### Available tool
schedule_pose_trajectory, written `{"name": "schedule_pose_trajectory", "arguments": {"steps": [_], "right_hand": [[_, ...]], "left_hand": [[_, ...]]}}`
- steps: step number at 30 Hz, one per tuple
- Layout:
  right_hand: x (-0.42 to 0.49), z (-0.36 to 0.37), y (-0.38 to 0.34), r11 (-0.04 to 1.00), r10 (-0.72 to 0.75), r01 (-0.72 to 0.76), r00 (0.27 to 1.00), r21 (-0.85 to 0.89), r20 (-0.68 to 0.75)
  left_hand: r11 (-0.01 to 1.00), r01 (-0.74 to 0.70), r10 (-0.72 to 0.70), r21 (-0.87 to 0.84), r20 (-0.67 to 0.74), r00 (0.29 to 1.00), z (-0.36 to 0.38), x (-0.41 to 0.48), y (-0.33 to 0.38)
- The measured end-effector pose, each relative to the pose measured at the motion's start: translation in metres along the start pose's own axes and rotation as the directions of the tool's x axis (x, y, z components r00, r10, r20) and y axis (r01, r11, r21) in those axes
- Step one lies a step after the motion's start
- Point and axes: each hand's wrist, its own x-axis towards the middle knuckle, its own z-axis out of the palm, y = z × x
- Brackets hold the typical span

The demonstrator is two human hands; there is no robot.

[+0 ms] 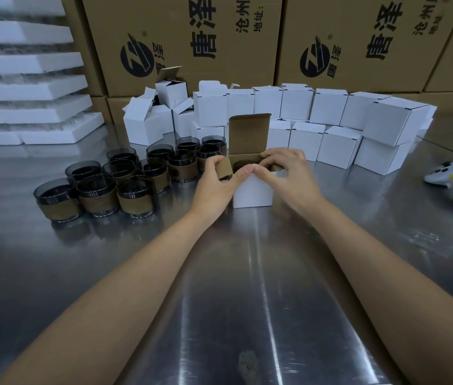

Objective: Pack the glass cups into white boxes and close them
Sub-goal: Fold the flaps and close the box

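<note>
Fingers (216, 162) on L hand (214, 187) & R hand (285, 173) pinch mid-frame white box's (253, 193) side flaps (224, 168); I'd fold both flat over glass cup (243, 164), then tuck lid (249, 133).

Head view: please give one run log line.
box: cup inside, lid up; left hand: holds left flap; right hand: holds right flap

Glass cup (243, 163) in the open white box (253, 191): only a dark rim is seen, rest hidden by flaps. Brown cartons (192, 37) and their print are cut off at the top edge. Foam trays (25, 87), upper left, are blurred. Forearms (136, 273) are cut off at the bottom edge.
</note>
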Motion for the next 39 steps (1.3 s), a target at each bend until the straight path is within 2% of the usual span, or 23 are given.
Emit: {"name": "schedule_pose_trajectory", "arguments": {"steps": [2,4,6,8,11,13,15,18,22,27,33,39], "right_hand": [[-0.002,0.001,-0.001,0.999,0.003,-0.002,1.000,0.033,-0.020],[-0.004,0.001,-0.004,0.979,0.038,-0.016,0.994,0.202,-0.106],[-0.003,-0.003,-0.007,0.917,0.148,-0.056,0.967,0.396,-0.207],[0.001,-0.009,-0.007,0.809,0.332,-0.145,0.912,0.570,-0.240],[0.006,-0.012,-0.004,0.556,0.548,-0.265,0.829,0.788,-0.107],[0.006,-0.009,0.001,0.428,0.558,-0.308,0.830,0.850,0.019],[0.006,-0.002,0.003,0.371,0.512,-0.369,0.847,0.852,0.144],[0.006,0.005,0.002,0.450,0.468,-0.448,0.855,0.773,0.224],[0.006,0.009,-0.001,0.505,0.491,-0.498,0.837,0.705,0.240],[0.004,0.012,-0.008,0.536,0.500,-0.482,0.843,0.693,0.201],[-0.001,0.015,-0.015,0.580,0.452,-0.462,0.868,0.672,0.206],[-0.003,0.016,-0.018,0.604,0.401,-0.421,0.894,0.677,0.199]], "left_hand": [[1.000,0.005,-0.005,-0.016,0.009,1.000,0.000,0.000,0.001],[0.999,0.004,-0.004,-0.048,0.000,1.000,0.000,-0.001,0.002],[0.994,0.021,-0.027,-0.107,-0.054,0.998,-0.001,0.000,0.004],[0.983,0.049,-0.071,-0.179,-0.120,0.990,-0.002,0.003,0.005],[0.918,0.089,-0.167,-0.386,-0.173,0.971,-0.002,0.005,0.010],[0.894,0.114,-0.201,-0.434,-0.160,0.967,-0.004,0.005,0.013],[0.900,0.134,-0.208,-0.414,-0.137,0.969,-0.006,0.003,0.012],[0.896,0.141,-0.216,-0.421,-0.135,0.967,-0.006,0.001,0.012],[0.891,0.141,-0.219,-0.431,-0.137,0.966,-0.006,0.000,0.017],[0.898,0.153,-0.189,-0.412,-0.046,0.981,-0.005,-0.001,0.018],[0.940,0.041,-0.021,-0.339,0.063,0.998,-0.005,-0.002,0.009],[0.932,0.117,-0.086,-0.343,0.105,0.991,-0.007,0.003,0.016]]}}
